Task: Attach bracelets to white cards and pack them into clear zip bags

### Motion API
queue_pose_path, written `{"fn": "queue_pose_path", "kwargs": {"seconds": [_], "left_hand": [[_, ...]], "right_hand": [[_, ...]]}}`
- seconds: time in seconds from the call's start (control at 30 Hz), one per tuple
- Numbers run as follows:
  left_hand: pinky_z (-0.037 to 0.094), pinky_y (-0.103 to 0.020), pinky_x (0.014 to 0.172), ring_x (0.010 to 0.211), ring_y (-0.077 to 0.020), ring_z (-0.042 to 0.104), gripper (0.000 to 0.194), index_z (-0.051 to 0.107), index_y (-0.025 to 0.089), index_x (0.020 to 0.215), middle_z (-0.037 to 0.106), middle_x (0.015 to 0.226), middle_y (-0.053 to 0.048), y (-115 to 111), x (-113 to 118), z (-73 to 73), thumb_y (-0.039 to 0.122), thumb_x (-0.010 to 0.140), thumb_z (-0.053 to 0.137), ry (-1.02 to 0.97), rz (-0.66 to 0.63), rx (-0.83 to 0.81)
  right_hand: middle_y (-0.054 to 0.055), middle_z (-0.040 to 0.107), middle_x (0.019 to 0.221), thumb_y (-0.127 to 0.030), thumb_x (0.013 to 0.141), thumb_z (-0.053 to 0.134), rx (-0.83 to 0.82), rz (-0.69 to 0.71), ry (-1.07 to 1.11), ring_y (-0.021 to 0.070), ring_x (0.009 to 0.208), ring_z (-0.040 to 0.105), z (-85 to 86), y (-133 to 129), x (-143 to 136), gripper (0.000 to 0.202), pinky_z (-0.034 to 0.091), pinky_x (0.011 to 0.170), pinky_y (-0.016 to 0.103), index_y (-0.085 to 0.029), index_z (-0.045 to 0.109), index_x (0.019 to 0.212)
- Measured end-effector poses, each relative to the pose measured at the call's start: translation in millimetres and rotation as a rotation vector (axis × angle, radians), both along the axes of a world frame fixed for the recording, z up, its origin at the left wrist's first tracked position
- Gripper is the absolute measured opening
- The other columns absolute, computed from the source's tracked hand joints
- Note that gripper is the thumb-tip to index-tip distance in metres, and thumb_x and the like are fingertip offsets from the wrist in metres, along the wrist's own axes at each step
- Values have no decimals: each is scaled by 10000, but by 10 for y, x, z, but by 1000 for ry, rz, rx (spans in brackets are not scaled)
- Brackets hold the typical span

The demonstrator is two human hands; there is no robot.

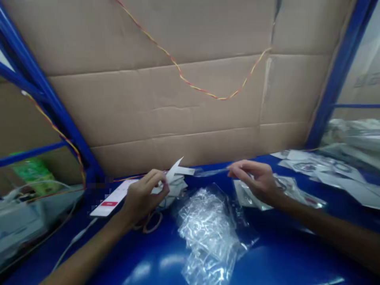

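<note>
The hands work raised above the far part of the blue worktop (pixel 273 261). The left hand (pixel 147 192) grasps a white slip (pixel 174 169) between thumb and fingertips, apparently by its near end so that the rest stays exposed. The right hand (pixel 257 180) pinches the right end of a clear plastic strip (pixel 211 172), seemingly to keep it extended toward the slip; blur conceals whether the two touch. Both items are therefore located between the hands, above the worktop. The pile of clear bags (pixel 208 229) lies centrally, between the forearms, a position that presumably gives either hand short access. Flat packets (pixel 297 194) lie beneath and beside the right hand, and white sheets (pixel 320 168) spread farther right, probably to leave the middle free for handling. A phone (pixel 111 200) rests left of the left hand, its screen facing up, likely for viewing.
</note>
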State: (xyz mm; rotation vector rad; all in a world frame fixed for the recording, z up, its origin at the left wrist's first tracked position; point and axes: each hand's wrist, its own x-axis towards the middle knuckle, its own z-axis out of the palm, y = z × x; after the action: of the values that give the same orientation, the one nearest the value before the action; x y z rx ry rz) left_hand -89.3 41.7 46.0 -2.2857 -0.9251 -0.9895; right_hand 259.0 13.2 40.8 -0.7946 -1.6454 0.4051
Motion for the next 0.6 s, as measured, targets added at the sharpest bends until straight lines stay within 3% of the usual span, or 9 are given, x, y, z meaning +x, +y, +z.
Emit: {"fn": "queue_pose_path", "kwargs": {"seconds": [0.13,0.2,0.3,0.43,0.53,0.6], "left_hand": [[555,-308,742,925,-231,717,153,671,213,978,739,1039,-61,112,-43,-101,169,895,549,170,149,-149],[564,-329,797,1005,-256,703,219,688,228,1005,736,1101,-67,122,-39,-134,143,834,580,211,164,-248],[565,-344,848,1027,-263,696,297,712,232,1006,730,1122,-70,96,-20,-136,102,769,588,231,166,-368],[562,-416,913,1057,-293,690,297,734,211,1013,734,1121,-92,56,3,-94,120,778,578,238,155,-459],[557,-441,941,1071,-301,693,315,740,206,1015,746,1113,-93,59,5,-93,101,786,549,228,156,-498],[551,-442,955,1082,-301,692,338,742,206,1012,753,1115,-94,78,-3,-109,78,778,533,226,160,-487]], "right_hand": [[66,735,781,-290,940,594,247,203,-400,190,673,626,-12,-89,2,249,478,629,320,-194,794,1052],[59,685,709,-358,976,510,217,317,-518,188,629,583,-26,-79,41,363,433,601,316,-174,804,1082],[25,615,621,-481,1033,346,55,370,-475,170,560,527,-7,-4,153,563,381,562,296,-173,806,1137],[-2,554,548,-547,1034,313,-90,101,-483,147,488,460,154,144,353,628,337,525,278,-175,817,1082],[63,711,731,-586,953,524,-120,-141,-821,209,649,618,271,246,497,494,409,609,307,-195,827,928],[93,765,896,-652,849,648,-178,-189,-1003,270,791,682,279,300,578,482,455,669,331,-218,828,953]]}}
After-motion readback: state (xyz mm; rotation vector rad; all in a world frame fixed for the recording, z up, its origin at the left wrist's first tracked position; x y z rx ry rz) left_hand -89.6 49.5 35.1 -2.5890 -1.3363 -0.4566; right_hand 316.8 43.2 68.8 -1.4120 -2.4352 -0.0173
